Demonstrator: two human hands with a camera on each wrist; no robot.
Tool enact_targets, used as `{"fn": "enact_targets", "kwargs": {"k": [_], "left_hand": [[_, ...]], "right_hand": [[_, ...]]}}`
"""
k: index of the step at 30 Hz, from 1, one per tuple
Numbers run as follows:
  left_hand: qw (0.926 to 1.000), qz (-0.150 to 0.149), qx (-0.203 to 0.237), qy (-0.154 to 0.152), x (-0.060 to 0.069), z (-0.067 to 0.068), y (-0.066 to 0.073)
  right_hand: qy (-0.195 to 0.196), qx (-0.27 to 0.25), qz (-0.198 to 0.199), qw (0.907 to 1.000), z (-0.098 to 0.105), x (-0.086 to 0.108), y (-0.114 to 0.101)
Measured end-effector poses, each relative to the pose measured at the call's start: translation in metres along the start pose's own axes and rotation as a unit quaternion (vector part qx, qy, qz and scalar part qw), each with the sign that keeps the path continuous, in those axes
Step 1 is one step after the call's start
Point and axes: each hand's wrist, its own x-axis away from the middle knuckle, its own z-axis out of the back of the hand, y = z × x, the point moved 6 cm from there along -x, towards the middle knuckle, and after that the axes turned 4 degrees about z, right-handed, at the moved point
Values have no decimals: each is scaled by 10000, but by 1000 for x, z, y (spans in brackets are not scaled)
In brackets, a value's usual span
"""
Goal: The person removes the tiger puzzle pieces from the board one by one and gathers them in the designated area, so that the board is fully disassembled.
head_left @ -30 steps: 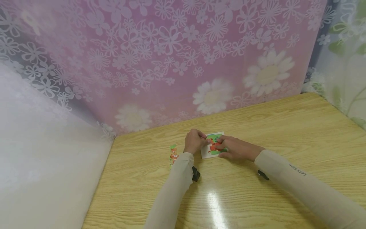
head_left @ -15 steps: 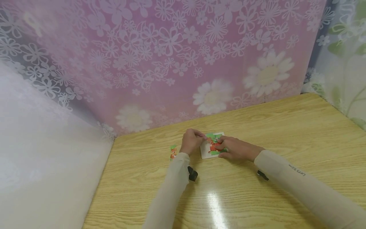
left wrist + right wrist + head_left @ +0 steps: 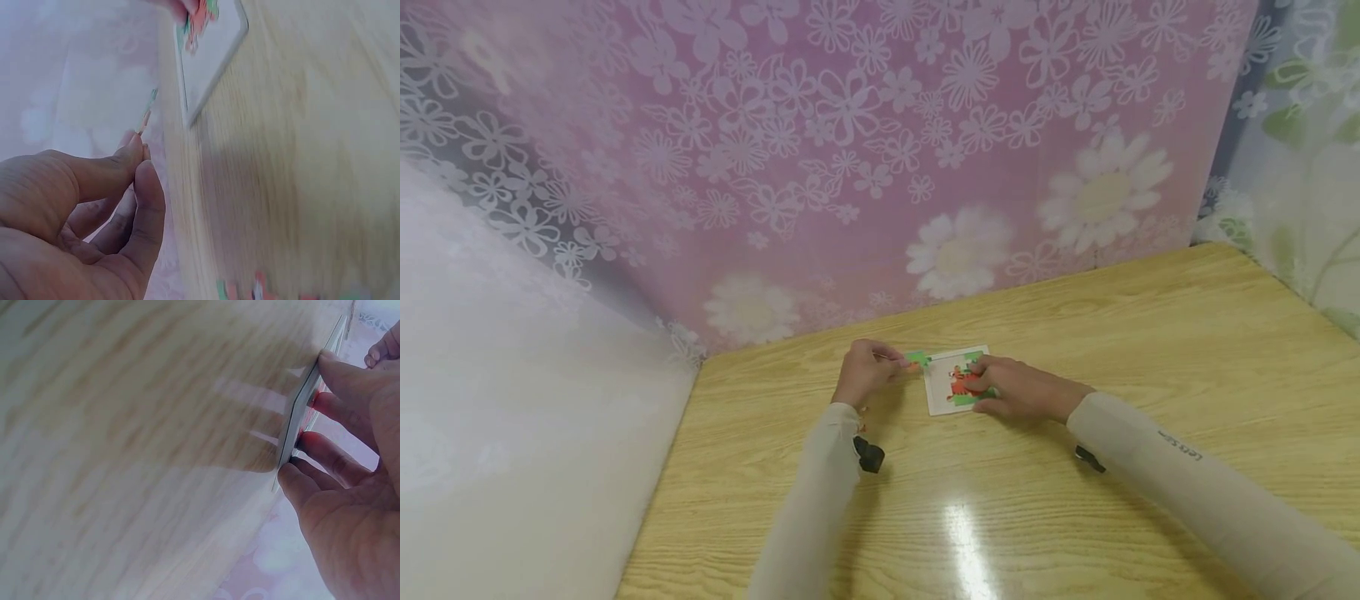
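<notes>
A white puzzle board (image 3: 938,398) lies on the table, with joined orange and green jigsaw pieces (image 3: 959,388) on its right part. Left of the board, my left hand (image 3: 863,371) pinches a green and orange jigsaw piece (image 3: 917,359) between thumb and fingertips. The left wrist view shows that piece (image 3: 147,115) edge-on, raised off the table. My right hand (image 3: 1018,387) rests on the board's right side and covers part of the picture. In the right wrist view its fingertips press the pieces, while the thumb touches the board's edge (image 3: 294,412).
More loose jigsaw pieces (image 3: 862,420) lie on the wooden table (image 3: 760,442), mostly hidden behind the left wrist. They show at the bottom of the left wrist view as blurred pieces (image 3: 259,289). A pink flowered curtain (image 3: 850,208) hangs along the table's far edge.
My left hand has moved left from the board, bringing the green and orange piece off it. The board's left part is now bare white. My right hand has stayed in place.
</notes>
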Motion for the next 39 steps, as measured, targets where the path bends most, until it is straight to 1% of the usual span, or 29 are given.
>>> {"fn": "enact_targets", "kwargs": {"k": [2,7,12,16,18,22,24,28,34,39], "left_hand": [[9999,-3,-118,19,1,6,-4],[9997,51,-235,93,5,20,-11],[9994,165,-283,143,10,30,-22],[9991,193,-352,151,14,36,-27],[9989,252,-369,169,15,38,-29],[9972,364,-605,262,14,42,-33],[9967,424,-632,280,13,43,-35],[9967,535,-536,298,14,43,-38],[9922,420,-1059,498,17,46,-37],[9901,344,-1237,562,15,47,-38]], "right_hand": [[4,-2,-13,10000,0,0,0],[57,67,23,10000,1,1,-1],[107,-68,63,9999,3,1,-4],[101,-122,89,9998,4,0,-6],[83,-98,78,9999,4,0,-6],[54,-92,-44,9999,4,0,-5],[36,-129,-94,9999,4,0,-4],[3,-150,-148,9998,3,0,-2],[-30,-5,-103,9999,2,0,-1],[-37,-8,-98,9999,2,0,-1]]}}
